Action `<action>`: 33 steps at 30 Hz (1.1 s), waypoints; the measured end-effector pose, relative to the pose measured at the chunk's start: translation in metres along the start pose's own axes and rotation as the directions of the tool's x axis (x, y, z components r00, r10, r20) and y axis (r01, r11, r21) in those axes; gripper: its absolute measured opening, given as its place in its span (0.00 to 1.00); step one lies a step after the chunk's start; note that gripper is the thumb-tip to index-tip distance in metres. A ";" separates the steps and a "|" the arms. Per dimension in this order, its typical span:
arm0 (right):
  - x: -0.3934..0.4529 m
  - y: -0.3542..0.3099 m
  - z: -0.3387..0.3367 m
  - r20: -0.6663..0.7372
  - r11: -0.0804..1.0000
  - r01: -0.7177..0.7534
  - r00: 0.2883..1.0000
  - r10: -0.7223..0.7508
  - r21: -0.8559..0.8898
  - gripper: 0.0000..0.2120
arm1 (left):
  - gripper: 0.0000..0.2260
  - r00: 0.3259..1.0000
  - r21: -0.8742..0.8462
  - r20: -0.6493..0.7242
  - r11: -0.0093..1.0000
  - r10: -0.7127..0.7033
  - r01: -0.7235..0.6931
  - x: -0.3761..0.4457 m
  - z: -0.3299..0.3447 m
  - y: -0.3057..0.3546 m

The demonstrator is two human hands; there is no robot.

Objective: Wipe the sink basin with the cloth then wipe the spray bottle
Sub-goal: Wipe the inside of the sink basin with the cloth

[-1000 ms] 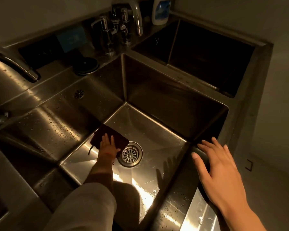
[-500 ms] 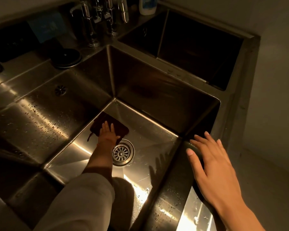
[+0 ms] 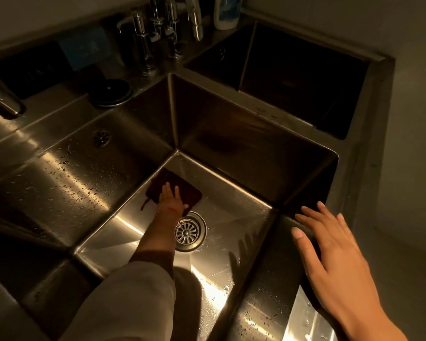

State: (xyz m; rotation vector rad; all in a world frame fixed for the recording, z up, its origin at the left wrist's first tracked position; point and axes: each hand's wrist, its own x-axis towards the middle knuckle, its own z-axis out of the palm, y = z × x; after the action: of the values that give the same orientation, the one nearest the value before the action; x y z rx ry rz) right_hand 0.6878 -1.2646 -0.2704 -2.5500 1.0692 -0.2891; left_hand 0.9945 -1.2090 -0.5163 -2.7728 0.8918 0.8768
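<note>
Steel sink basin (image 3: 231, 257) lies below me, wet and streaked with warm light, its round drain (image 3: 190, 231) set in the floor. Just past the drain, toward the far left corner of the floor, lies the dark cloth (image 3: 180, 190), flat on the metal, with a thin loop trailing off its left edge. My left hand (image 3: 171, 199) lies on top of the cloth, fingers straight and together, palm pressing down; nothing is curled round it, so that grip is wide and flat. A pale sleeve (image 3: 128, 303) covers that arm up to the forearm, and its shadow falls on the floor near the drain.

My right hand (image 3: 330, 257) rests on the basin's right rim, well right of the drain, fingers spread and straight, holding nothing; this grip is wide too. Water drops bead on the rim beside it.

Beyond the drain, past the far wall, stand several chrome taps (image 3: 158, 35) in a cluster. Right of the taps, at the top edge, is the lower part of a white bottle (image 3: 226, 13) with a blue label; its top is cut off, so I cannot tell whether it is the spray bottle. Left of the taps a dark round lid (image 3: 111, 91) sits on the counter (image 3: 67, 104). Behind the basin's far right wall is a second, darker basin (image 3: 293, 70).
</note>
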 end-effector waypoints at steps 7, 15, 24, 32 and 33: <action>-0.001 0.000 0.001 0.005 1.000 -0.009 1.000 0.009 0.015 0.28 | 0.35 0.999 -0.025 0.009 0.999 -0.042 0.042 -0.010 0.011 -0.014; -0.001 -0.002 0.001 0.001 1.000 0.005 1.000 -0.005 0.024 0.27 | 0.35 0.994 -0.058 0.025 0.992 -0.108 0.110 -0.029 0.021 -0.042; -0.002 0.002 0.001 -0.012 1.000 0.011 1.000 -0.011 0.027 0.26 | 0.35 0.985 -0.055 0.036 0.983 -0.171 0.172 -0.052 0.031 -0.060; -0.002 0.000 -0.002 0.010 0.999 -0.010 1.000 0.009 0.045 0.29 | 0.36 0.970 -0.039 0.073 0.971 -0.232 0.235 -0.069 0.040 -0.076; -0.002 -0.001 -0.002 0.009 0.999 -0.009 1.000 0.009 0.047 0.29 | 0.36 0.969 -0.042 0.078 0.971 -0.233 0.237 -0.071 0.040 -0.078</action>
State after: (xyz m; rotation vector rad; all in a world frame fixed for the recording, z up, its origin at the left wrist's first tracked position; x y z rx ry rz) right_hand 0.6861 -1.2630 -0.2685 -2.5022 1.0576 -0.2972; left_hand 0.9714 -1.0990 -0.5165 -2.7919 0.5213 0.9631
